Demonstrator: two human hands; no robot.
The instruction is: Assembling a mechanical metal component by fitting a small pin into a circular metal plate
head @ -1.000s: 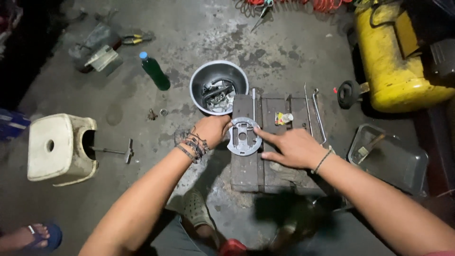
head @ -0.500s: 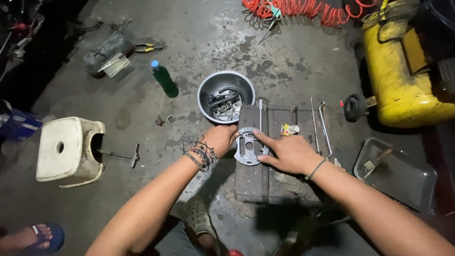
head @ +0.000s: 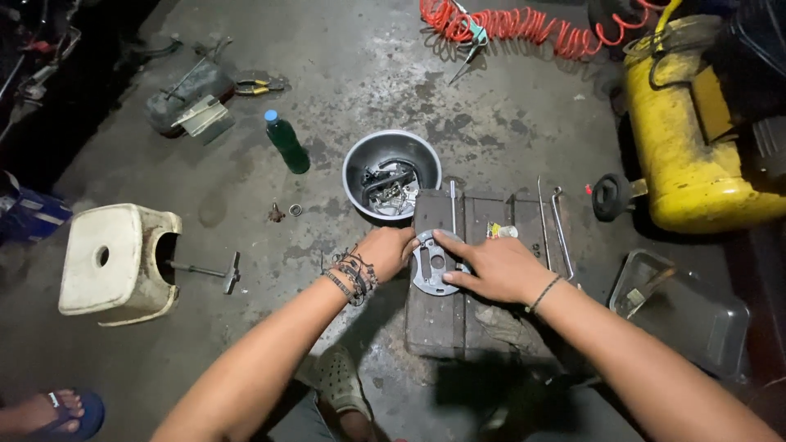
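On the wooden block point(head: 458, 311), both hands' fingers point(head: 446, 241) still clamp the round metal plate point(head: 432, 266).

Premises: a repair workshop. Stained concrete floor point(head: 508, 106). A metal bowl of parts point(head: 391, 173) sits at centre; right of it a yellow air compressor point(head: 696, 139), above it a coiled red air hose point(head: 524, 29), to its left pliers point(head: 260, 84) and a T-handle wrench point(head: 209, 271)

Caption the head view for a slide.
Both hands, left hand and right hand, hold a round metal plate on a wooden block.
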